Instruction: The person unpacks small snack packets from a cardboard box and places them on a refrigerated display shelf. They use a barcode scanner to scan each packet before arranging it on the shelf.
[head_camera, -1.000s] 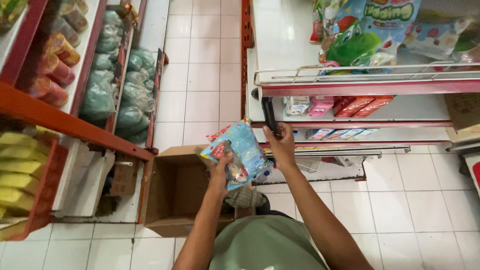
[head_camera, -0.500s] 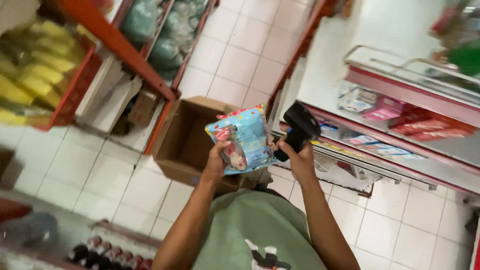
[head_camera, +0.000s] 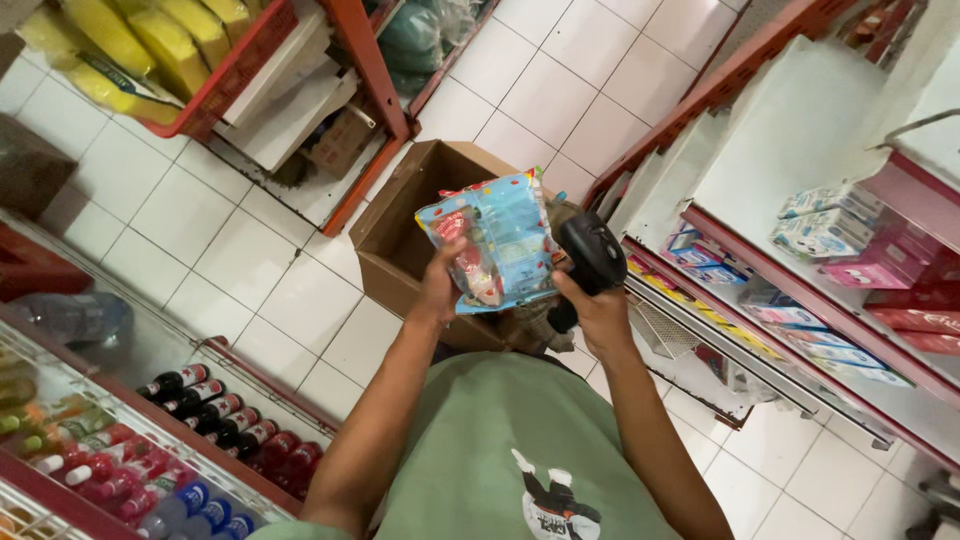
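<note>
So the left hand (head_camera: 440, 285) is gripping a light blue snack bag (head_camera: 497, 240) tight by its lower edge, while the right hand (head_camera: 598, 312) is wrapping around a black handheld scanner (head_camera: 590, 255) just beside it, both hovering over an open cardboard box (head_camera: 405, 240) on the tiled floor (head_camera: 250, 270).

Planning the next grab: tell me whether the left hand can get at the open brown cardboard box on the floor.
Probably not right now: the left hand is gripping a light-blue snack packet above the open brown cardboard box.

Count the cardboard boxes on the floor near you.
2: an open cardboard box on the tiles just beyond the snack packet, and a smaller box tucked under the left shelf. Others may be hidden behind shelving.
</note>
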